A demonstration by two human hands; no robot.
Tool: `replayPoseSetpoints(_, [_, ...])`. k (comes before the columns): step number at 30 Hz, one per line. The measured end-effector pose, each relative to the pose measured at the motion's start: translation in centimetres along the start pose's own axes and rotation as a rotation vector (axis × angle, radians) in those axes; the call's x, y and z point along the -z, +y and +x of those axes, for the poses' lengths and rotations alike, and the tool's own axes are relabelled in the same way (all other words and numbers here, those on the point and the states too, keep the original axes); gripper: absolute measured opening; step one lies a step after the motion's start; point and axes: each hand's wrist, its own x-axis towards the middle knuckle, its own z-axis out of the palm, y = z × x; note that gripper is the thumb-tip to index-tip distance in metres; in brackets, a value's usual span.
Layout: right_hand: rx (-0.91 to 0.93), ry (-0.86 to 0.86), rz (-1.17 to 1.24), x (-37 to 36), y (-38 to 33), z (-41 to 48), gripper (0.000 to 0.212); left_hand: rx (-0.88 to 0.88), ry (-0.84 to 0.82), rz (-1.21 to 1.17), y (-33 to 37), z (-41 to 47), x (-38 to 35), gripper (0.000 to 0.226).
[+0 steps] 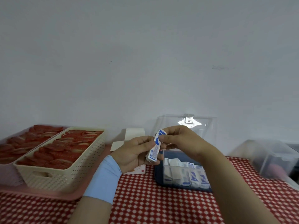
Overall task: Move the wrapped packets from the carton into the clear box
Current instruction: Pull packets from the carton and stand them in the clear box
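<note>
- Far left, a cream basket (64,175) of red sachets sits idle on the bench (145,199).
- Left hand (134,152) grips a stack of packets (153,152), white with blue print, held up before the open carton (134,135).
- Right hand (178,139) fingers (163,138) pinch the stack's top end, so this looks like mid-transfer.
- Next move: lower them neatly into the clear box (164,168).

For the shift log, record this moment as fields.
left hand: grips a stack of wrapped packets, held above the table
right hand: pinches the stack's upper end
carton: flaps open, behind the left hand
clear box: lid up, more packets inside, standing on a dark tray
elsewhere: cream basket of red packets at the left
</note>
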Motion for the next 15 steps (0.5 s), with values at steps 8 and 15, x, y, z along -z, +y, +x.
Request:
replayPoseSetpoints(8, [-0.079, 0.151, -0.109, 4.6, -0.6, -0.9, 0.012, 0.031, 0.151, 0.209, -0.3, 1.6, -3.8, 0.025])
replayPoseSetpoints(15, [-0.301, 0.334, -0.417, 7.9, 1.4, -0.8, 0.012, -0.207, 0.163, 1.210, -0.9, 4.3, -5.6, 0.018])
